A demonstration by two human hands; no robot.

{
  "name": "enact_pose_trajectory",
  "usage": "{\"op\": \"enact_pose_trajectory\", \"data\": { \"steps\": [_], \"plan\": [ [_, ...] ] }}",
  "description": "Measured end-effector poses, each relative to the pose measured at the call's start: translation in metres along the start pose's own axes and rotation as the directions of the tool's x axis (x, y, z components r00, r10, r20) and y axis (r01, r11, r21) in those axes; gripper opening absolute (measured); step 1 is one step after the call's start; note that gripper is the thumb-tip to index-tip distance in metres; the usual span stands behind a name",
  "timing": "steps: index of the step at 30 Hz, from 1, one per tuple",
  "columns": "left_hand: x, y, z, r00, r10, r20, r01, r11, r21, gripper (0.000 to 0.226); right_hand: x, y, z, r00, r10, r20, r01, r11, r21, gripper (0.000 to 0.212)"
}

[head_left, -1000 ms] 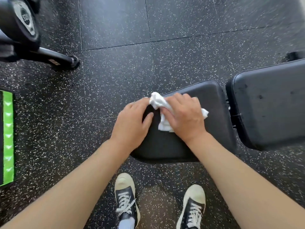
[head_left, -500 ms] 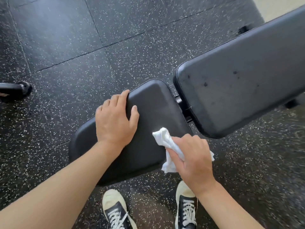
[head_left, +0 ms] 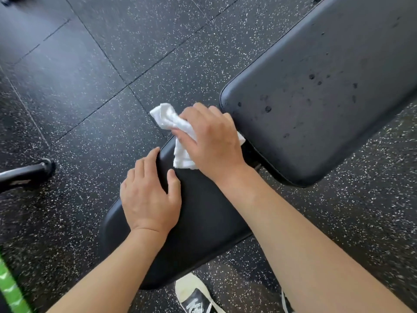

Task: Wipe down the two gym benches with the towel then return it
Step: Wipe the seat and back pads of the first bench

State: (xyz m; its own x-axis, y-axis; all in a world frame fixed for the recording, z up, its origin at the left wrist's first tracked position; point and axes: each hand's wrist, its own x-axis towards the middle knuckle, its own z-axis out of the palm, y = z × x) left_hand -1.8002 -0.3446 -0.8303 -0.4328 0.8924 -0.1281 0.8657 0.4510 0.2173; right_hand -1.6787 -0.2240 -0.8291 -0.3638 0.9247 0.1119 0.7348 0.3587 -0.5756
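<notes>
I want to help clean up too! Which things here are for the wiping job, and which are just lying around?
For the job:
white towel, held in the right hand
seat pad, with the left hand resting on it
spotted back pad

Just lying about:
black metal foot on the floor
green strip at the edge

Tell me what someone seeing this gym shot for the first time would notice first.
The white towel stands out most, bright against the dark padding, bunched under the right hand at the far end of the bench seat pad. The left hand rests flat on the seat pad's left edge just below it. To the upper right, the long back pad shows scattered dark spots, over the speckled black floor.
</notes>
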Motion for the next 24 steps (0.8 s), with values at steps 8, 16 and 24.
{"op": "enact_pose_trajectory", "data": {
  "steps": [8,16,24],
  "plan": [
    [0.000,-0.001,0.001,1.000,0.008,-0.024,-0.008,1.000,-0.008,0.060,-0.139,0.045,-0.045,0.998,-0.064,0.027,0.064,0.998,0.022,0.027],
    [0.002,-0.001,0.000,1.000,0.001,-0.005,-0.001,1.000,-0.014,0.062,-0.067,0.009,-0.014,0.998,0.024,-0.060,-0.028,0.998,-0.063,0.023],
    [0.001,-0.001,0.000,1.000,0.015,-0.010,-0.015,1.000,-0.006,0.062,0.009,-0.012,0.005,0.992,0.122,0.017,-0.119,0.987,-0.109,0.031]
  ]
}}
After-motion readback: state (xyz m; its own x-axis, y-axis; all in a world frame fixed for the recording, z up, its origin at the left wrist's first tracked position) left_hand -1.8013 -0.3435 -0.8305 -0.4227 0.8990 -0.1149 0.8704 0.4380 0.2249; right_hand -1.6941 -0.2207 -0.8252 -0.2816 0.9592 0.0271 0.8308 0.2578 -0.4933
